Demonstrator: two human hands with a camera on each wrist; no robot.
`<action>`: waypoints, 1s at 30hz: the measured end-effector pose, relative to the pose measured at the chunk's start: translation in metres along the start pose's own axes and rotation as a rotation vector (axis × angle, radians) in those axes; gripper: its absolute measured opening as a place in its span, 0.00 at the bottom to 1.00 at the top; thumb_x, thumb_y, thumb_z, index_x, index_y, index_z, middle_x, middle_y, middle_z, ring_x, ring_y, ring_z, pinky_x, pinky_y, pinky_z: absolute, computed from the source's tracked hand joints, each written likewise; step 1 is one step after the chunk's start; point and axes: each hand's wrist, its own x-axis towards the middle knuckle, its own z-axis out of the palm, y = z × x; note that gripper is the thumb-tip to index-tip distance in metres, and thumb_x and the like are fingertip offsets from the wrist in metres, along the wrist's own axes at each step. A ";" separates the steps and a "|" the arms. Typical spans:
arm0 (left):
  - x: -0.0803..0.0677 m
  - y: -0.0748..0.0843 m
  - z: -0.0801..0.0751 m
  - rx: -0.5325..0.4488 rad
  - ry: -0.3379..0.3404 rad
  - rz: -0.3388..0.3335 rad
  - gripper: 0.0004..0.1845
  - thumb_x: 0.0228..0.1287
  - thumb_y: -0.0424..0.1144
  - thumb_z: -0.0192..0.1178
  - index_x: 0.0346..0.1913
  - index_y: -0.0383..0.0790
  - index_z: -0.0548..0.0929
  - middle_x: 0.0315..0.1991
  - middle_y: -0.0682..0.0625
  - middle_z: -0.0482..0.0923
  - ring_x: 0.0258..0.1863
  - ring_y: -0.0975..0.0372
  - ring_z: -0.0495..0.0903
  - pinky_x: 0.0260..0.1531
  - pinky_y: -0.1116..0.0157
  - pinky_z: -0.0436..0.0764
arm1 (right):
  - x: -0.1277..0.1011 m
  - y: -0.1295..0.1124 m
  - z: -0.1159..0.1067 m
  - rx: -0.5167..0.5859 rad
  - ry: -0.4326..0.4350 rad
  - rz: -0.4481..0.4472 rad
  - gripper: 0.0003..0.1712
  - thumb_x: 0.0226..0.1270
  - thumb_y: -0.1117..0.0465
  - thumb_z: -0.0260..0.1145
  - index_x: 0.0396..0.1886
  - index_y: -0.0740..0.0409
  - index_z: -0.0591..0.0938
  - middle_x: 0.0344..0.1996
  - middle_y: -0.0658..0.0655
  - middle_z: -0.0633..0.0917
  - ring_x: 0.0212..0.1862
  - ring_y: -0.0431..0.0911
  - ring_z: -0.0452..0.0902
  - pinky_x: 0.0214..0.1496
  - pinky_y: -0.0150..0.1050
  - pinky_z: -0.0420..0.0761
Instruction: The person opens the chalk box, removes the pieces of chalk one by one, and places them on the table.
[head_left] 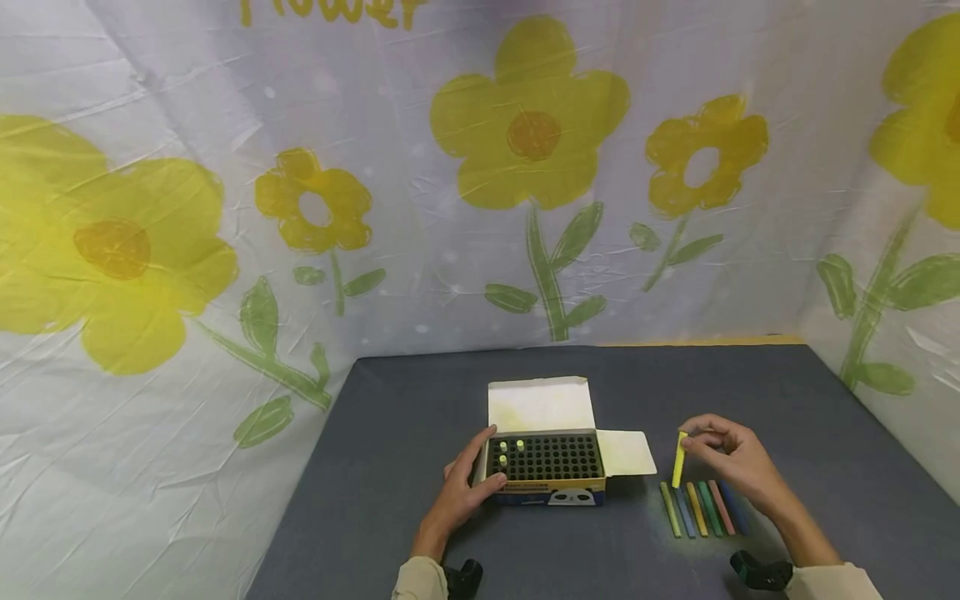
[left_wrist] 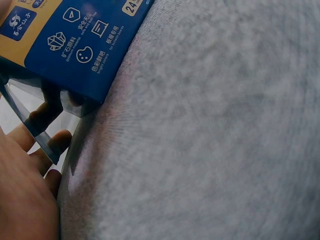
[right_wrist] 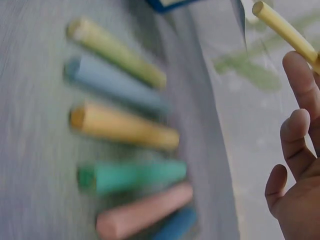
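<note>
In the head view my right hand (head_left: 731, 454) pinches a yellow chalk stick (head_left: 679, 460) by its upper end and holds it nearly upright. Below that stick, other chalk sticks (right_wrist: 125, 127) lie side by side in a row: light green, blue, orange-yellow, green, pink and another blue. My left hand (head_left: 462, 485) grips the left side of an open chalk box (head_left: 525, 498), its thumb near the front corner and a finger at the back. Inside the box is a black holder (head_left: 566, 457) full of holes, with 3 pale yellow-green chalk ends (head_left: 503, 460) standing at its left.
The box's white lid (head_left: 542, 403) stands up behind it, and a side flap (head_left: 628, 452) sticks out to the right. All this is on a dark grey table (head_left: 405, 417). A flower-painted sheet (head_left: 420, 275) hangs behind and around the table.
</note>
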 end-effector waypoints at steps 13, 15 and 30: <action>0.000 0.002 -0.001 -0.017 -0.008 0.010 0.40 0.65 0.49 0.66 0.78 0.68 0.61 0.80 0.54 0.60 0.78 0.46 0.60 0.68 0.33 0.47 | -0.021 0.043 -0.042 -0.057 -0.103 0.241 0.24 0.79 0.50 0.60 0.60 0.65 0.79 0.44 0.53 0.90 0.43 0.31 0.82 0.46 0.47 0.81; 0.000 0.002 -0.001 -0.018 -0.009 0.009 0.40 0.65 0.49 0.66 0.78 0.68 0.62 0.80 0.54 0.60 0.78 0.47 0.60 0.68 0.34 0.47 | -0.024 0.050 -0.049 -0.072 -0.117 0.270 0.24 0.79 0.50 0.60 0.60 0.65 0.79 0.44 0.53 0.91 0.43 0.31 0.82 0.47 0.50 0.81; 0.000 0.003 -0.001 0.003 -0.001 0.012 0.39 0.64 0.50 0.66 0.78 0.66 0.63 0.79 0.52 0.62 0.76 0.46 0.62 0.66 0.34 0.49 | -0.024 0.059 -0.064 -0.178 -0.308 0.298 0.23 0.77 0.50 0.62 0.54 0.67 0.82 0.36 0.56 0.89 0.35 0.41 0.84 0.38 0.43 0.80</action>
